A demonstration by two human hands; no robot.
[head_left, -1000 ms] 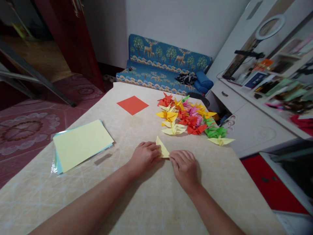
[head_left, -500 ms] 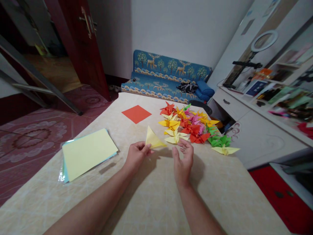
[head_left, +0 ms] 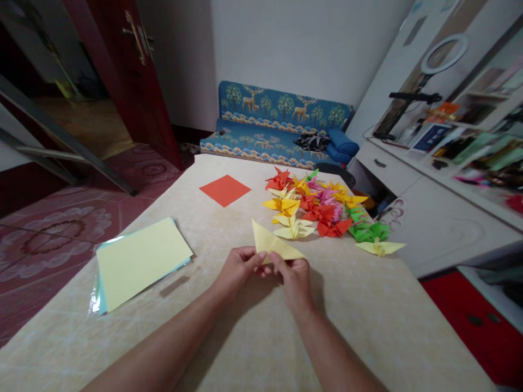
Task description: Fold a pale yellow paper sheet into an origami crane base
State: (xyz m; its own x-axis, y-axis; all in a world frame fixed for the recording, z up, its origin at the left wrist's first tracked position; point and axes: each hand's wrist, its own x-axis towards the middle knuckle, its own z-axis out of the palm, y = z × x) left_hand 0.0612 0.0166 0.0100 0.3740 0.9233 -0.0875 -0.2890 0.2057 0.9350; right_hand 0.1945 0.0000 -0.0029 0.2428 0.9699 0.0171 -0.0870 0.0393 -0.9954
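A pale yellow folded paper triangle (head_left: 273, 246) is held just above the beige table (head_left: 253, 337). My left hand (head_left: 238, 268) pinches its lower left edge. My right hand (head_left: 295, 277) pinches its lower right edge, fingers closed on the paper. Just beyond the triangle lies a heap of folded paper cranes (head_left: 322, 209) in red, yellow, orange, pink and green.
A stack of pale yellow sheets (head_left: 141, 262) in a clear sleeve lies at the left of the table. A red paper square (head_left: 225, 190) lies farther back. A blue patterned sofa (head_left: 278, 128) stands behind, white drawers (head_left: 425, 212) at the right.
The triangle was pressed on the table, then lifted in the left hand alone. Now the right hand has closed on it too, and both hold it nearer to me.
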